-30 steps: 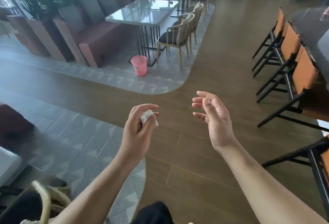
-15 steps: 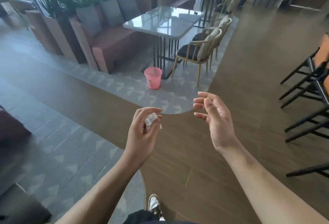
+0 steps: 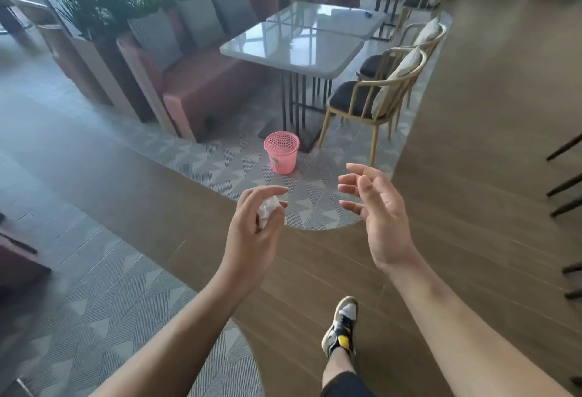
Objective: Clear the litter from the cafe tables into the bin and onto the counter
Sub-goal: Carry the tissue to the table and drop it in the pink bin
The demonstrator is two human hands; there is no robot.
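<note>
My left hand [image 3: 252, 236] is closed around a crumpled white tissue [image 3: 267, 209], held at chest height over the wooden floor. To its right, my right hand [image 3: 378, 217] hangs with fingers spread and holds nothing. A small pink mesh bin [image 3: 282, 152] stands on the patterned grey floor just beyond both hands, beside the leg of a white marble-top table [image 3: 299, 50]. The bin's inside is not visible from here.
A pink sofa bench [image 3: 201, 94] with grey cushions lines the table's left side, with planters behind it. Two wooden chairs [image 3: 378, 94] stand on the table's right. Black stool legs [image 3: 567, 188] poke in at the right edge. My right foot [image 3: 341, 327] is on the wooden floor.
The bin and table have come closer and lower in view as I walk toward them. My foot has swung forward. Both hands keep their pose, the tissue still in the left.
</note>
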